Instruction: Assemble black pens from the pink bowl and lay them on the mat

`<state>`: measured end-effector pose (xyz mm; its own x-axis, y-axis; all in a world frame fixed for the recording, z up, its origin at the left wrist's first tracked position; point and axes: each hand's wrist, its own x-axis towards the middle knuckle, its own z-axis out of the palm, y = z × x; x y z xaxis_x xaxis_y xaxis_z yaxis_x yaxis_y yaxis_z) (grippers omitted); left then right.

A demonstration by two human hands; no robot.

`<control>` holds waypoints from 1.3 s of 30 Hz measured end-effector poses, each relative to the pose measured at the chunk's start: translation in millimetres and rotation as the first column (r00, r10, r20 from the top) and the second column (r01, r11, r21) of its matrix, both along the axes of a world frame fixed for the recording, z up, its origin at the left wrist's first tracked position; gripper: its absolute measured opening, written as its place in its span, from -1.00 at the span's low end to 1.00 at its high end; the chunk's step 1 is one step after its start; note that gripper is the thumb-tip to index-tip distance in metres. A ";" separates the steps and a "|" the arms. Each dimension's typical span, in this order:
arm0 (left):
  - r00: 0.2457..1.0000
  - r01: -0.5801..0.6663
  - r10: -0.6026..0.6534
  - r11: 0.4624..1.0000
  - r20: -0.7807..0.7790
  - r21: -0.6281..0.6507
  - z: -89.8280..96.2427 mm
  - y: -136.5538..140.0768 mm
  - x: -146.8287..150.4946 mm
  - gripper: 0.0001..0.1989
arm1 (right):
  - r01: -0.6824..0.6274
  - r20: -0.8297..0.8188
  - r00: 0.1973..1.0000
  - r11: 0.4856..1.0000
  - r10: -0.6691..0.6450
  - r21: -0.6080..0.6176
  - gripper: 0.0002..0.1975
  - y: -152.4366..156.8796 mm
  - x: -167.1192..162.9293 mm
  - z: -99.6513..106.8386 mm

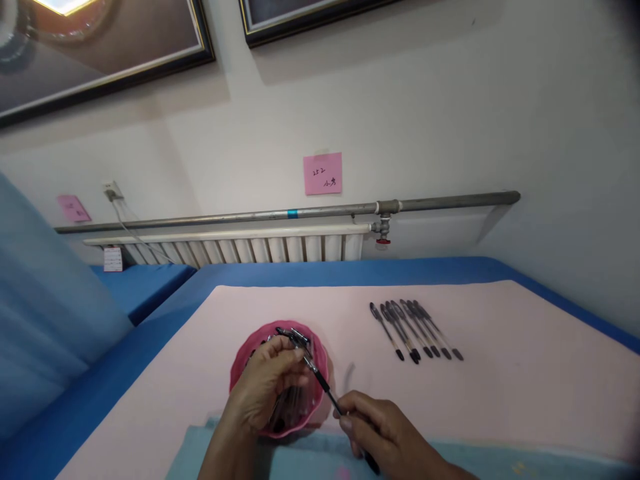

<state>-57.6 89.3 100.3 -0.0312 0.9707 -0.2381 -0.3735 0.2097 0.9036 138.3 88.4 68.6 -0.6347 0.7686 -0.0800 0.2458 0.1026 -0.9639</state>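
Observation:
My left hand is above a pink scalloped bowl, its thumb and fingers pinching a clear-barrelled pen with a black grip. That pen slants down to the right toward my right hand, whose closed fingers grip its lower end. A black tip sticks out beneath my right fingers; whether it belongs to the same pen I cannot tell. Inside the bowl lie several more pens, partly covered by my left hand. To the right, several black-ended pens lie side by side in a slanted row.
A pale pink sheet covers the blue-edged table, with a light blue cloth along its near side. Behind are a white radiator, a metal pipe and a pink note. A blue curtain hangs left.

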 end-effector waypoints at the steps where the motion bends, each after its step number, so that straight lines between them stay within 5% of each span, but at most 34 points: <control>1: 1.000 0.009 -0.009 1.000 -0.023 0.003 -0.4 -0.2 2.6 -0.74 | 0.004 -0.007 1.000 1.000 -0.004 -0.004 -0.76 0.3 0.0 -0.8; 11: 0.988 0.130 -0.129 0.992 -0.089 0.000 -6.1 -0.7 27.7 -0.72 | 0.121 -0.059 0.991 0.992 -0.123 -0.023 -0.79 3.3 1.5 -10.4; 14: 0.988 0.027 -0.023 0.999 -0.154 0.022 -8.8 2.2 19.4 -0.65 | 0.279 0.044 0.958 0.955 -0.284 0.100 -0.83 20.0 10.4 -5.3; 16: 0.977 -0.029 0.036 0.999 -0.211 0.036 -10.9 3.7 14.0 -0.63 | 0.362 0.157 0.896 0.887 -0.416 0.287 -0.82 36.6 20.3 -4.4; 18: 0.962 -0.033 0.044 0.998 -0.269 0.047 -12.6 4.0 11.2 -0.66 | 0.322 0.306 0.801 0.801 -0.515 0.505 -0.81 52.6 30.6 -6.1; 21: 0.943 0.007 0.026 0.995 -0.332 0.098 -13.7 2.1 11.8 -0.72 | 0.274 0.378 0.739 0.761 -0.558 0.589 -0.78 65.8 40.9 -10.4; 29: 0.863 0.059 0.001 0.993 -0.505 0.104 -7.0 -3.4 11.7 -0.74 | 0.094 0.526 0.668 0.760 -0.527 0.643 -0.82 55.8 40.9 -16.3; 39: 0.781 0.100 -0.024 0.991 -0.624 0.088 -9.6 -2.2 7.1 -0.69 | 0.041 0.591 0.573 0.740 -0.568 0.671 -0.76 72.4 50.7 -15.7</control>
<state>-50.5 87.0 90.7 -0.0738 0.9941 -0.0800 0.2860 0.0979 0.9532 189.0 160.8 52.9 -0.2671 0.9579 0.1053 0.9338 0.2843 -0.2173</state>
